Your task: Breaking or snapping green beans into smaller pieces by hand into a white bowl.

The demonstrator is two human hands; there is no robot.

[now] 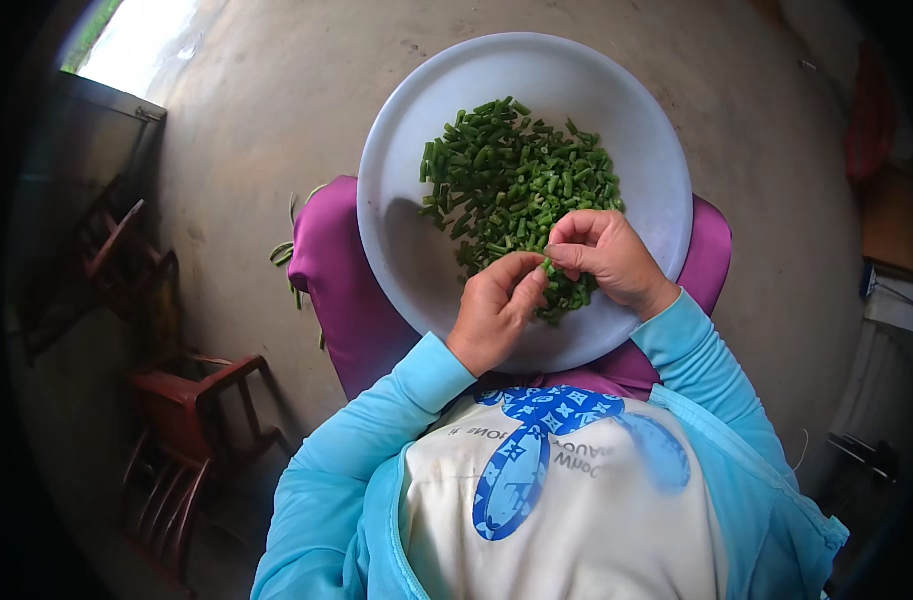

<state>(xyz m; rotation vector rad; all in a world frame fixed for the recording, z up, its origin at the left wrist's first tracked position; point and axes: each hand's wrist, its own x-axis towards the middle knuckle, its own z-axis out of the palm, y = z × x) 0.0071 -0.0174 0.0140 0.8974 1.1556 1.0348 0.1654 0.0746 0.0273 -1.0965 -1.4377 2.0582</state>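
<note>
A wide, pale round basin (644, 135) rests on my lap. Inside it lies a loose heap of short-cut green bean pieces (524, 172). My left hand (501, 307) and my right hand (606, 259) meet over the heap's near edge, their fingertips close together. A short green bean piece (548, 265) is pinched between the thumb and index finger of my left hand. The thumb and index finger of my right hand press together right beside it; whether they also grip the bean is hidden by the fingers.
On the concrete floor (254, 112), several long green beans (282, 255) lie beside my knee on the left. A reddish-brown chair (194, 405) stands at lower left, with more dark furniture behind it. Boxes and a red item line the right edge.
</note>
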